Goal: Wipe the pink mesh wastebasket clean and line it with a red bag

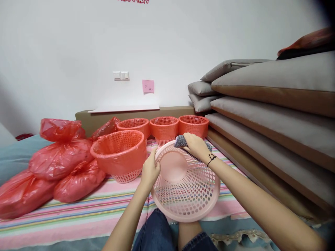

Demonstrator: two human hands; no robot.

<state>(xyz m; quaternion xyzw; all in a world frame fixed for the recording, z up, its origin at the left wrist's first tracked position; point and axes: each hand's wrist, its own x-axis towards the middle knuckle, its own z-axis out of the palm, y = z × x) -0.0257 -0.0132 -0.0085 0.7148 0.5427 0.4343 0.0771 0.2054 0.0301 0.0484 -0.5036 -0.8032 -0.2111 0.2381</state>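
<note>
A pink perforated plastic basket [175,167] is tilted in front of me, its open mouth facing me. My left hand [151,168] grips its left rim, thumb on top. On the far upper rim, my right hand [195,144] presses a dark grey cloth [180,141] against the basket, fingers closed round the cloth. Part of the cloth also shows to the right of that wrist. Just left of my left hand stands a similar basket [119,153] lined with a red plastic bag folded over its rim.
Several more red-lined baskets [164,129] stand in a row behind. Tied red plastic bags [60,158] are heaped at the left. Grey and brown cushions [272,104] are stacked at the right. Striped cloth [86,216] covers the surface beneath.
</note>
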